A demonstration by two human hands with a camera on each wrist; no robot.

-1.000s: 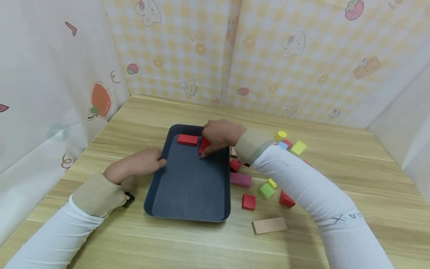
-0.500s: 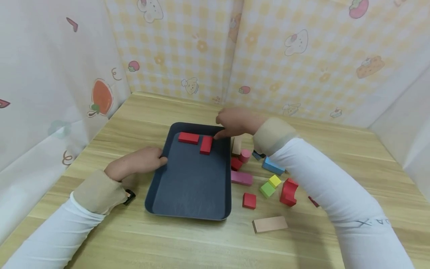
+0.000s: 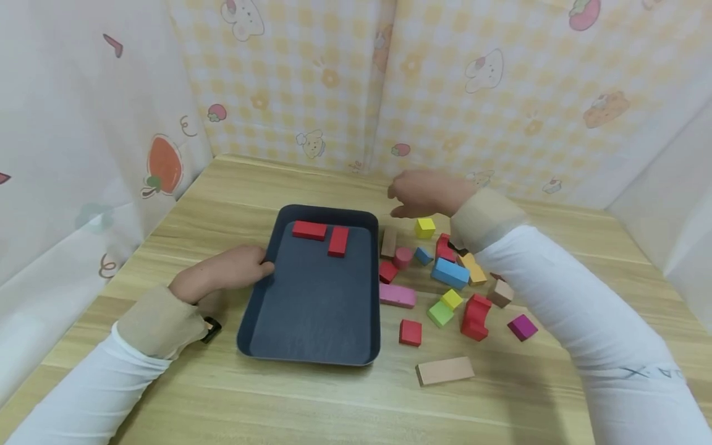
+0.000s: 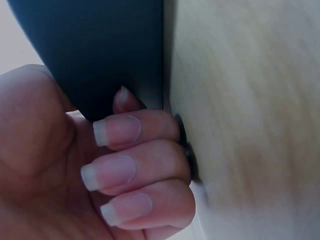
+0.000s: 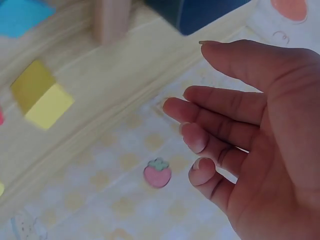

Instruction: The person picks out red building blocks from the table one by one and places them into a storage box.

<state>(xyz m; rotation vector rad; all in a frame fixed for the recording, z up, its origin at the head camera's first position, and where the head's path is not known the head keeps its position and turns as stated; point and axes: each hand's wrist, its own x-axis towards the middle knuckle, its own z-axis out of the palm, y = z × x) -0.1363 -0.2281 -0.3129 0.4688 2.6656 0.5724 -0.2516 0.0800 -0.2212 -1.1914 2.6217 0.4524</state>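
My left hand [image 3: 230,271] holds the left rim of a dark blue tray [image 3: 317,315], thumb over the edge. The left wrist view shows its curled fingers [image 4: 145,165] against the tray's wall [image 4: 110,55]. Two red rectangular blocks, one lying crosswise [image 3: 309,230] and one lengthwise [image 3: 338,241], sit at the tray's far end. Beyond the tray's far right corner, my right hand [image 3: 425,193] hovers with loosely bent fingers and holds nothing. The nearest pieces below it are a yellow cube [image 3: 425,228] and a wooden block [image 3: 389,242] beside the tray.
Right of the tray lie several blocks, among them a blue block [image 3: 450,273], a pink bar [image 3: 397,295], a red arch [image 3: 476,317], a green cube [image 3: 440,314] and a purple block [image 3: 522,327]. A plain wooden bar [image 3: 445,371] lies nearer. Patterned cloth [image 3: 334,86] hangs behind the table.
My right hand has let go of the second red block in the tray and moved up and right, away from it. My left hand stays on the rim.
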